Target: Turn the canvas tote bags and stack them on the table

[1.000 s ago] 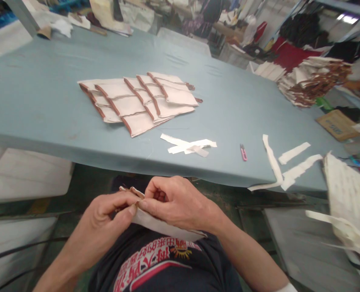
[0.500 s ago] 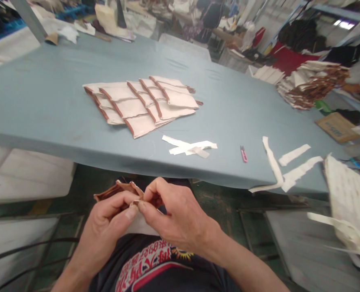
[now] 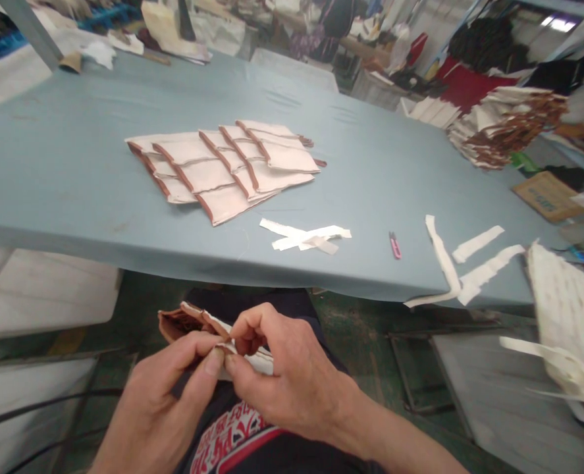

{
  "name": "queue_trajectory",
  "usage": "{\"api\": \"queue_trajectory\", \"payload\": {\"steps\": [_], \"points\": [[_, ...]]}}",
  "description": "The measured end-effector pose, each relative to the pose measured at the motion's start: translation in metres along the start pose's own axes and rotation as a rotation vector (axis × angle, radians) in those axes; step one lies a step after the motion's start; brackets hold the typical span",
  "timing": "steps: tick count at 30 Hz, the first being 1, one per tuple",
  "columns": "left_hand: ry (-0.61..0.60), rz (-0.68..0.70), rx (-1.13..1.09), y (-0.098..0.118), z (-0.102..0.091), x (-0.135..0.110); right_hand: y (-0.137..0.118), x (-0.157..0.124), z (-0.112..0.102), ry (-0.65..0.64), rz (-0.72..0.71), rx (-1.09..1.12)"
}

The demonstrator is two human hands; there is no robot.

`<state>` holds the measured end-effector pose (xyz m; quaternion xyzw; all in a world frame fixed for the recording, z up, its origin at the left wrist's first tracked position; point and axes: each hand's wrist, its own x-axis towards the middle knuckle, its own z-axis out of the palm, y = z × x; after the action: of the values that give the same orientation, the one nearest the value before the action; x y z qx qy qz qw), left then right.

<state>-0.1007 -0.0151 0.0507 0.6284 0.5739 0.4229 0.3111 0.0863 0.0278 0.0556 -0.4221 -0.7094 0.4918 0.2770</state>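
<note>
Below the table's front edge, over my lap, I hold a cream fabric pouch with brown edging (image 3: 173, 324). My left hand (image 3: 173, 382) pinches its brown-trimmed edge between thumb and fingers. Close against it, my right hand (image 3: 286, 368) pinches the same edge, the two thumbs nearly touching. The pouch's brown-lined mouth gapes at the left; much of its body is hidden behind my hands. On the table, several similar cream pouches with brown trim (image 3: 222, 164) lie overlapping in rows.
Cream fabric strips (image 3: 304, 238) lie crossed near the blue-grey table's (image 3: 361, 184) front edge. Right of them are pink thread snips (image 3: 394, 245) and more strips (image 3: 489, 270). A stack of cream and brown pieces (image 3: 509, 125) and a cardboard box (image 3: 548, 195) occupy the right side.
Both hands and the pouch sit slightly lower, and more of the pouch's brown-lined mouth shows. The pinch stays at the trimmed edge. The whole view has shifted a little.
</note>
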Motion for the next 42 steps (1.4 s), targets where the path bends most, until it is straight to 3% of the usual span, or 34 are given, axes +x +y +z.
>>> {"api": "queue_trajectory", "payload": {"steps": [5,9,13,20,25,33,36,42], "points": [[-0.080,0.016,-0.074,-0.021,-0.007,-0.013,0.012,0.016,-0.016,0.024,-0.336,0.069],[-0.115,0.027,-0.118,-0.024,-0.011,-0.012,0.020,0.038,-0.026,-0.159,-0.658,-0.006],[-0.101,0.041,-0.134,-0.021,-0.013,-0.008,0.018,0.051,-0.029,-0.288,-0.741,-0.184],[-0.102,0.053,-0.142,-0.019,-0.016,-0.003,0.004,0.054,-0.031,-0.251,-0.845,-0.486],[-0.072,0.023,-0.109,-0.015,-0.016,-0.001,0.000,0.060,-0.025,-0.293,-0.786,-0.552],[-0.048,-0.012,-0.107,-0.030,-0.010,-0.014,-0.009,0.078,-0.022,-0.618,-0.373,-0.358],[-0.045,-0.006,-0.052,-0.026,-0.015,-0.006,-0.018,0.081,-0.022,-0.651,-0.329,-0.431],[-0.177,-0.036,0.014,-0.027,-0.024,0.009,-0.035,0.086,-0.018,-0.668,-0.328,-0.718]]}}
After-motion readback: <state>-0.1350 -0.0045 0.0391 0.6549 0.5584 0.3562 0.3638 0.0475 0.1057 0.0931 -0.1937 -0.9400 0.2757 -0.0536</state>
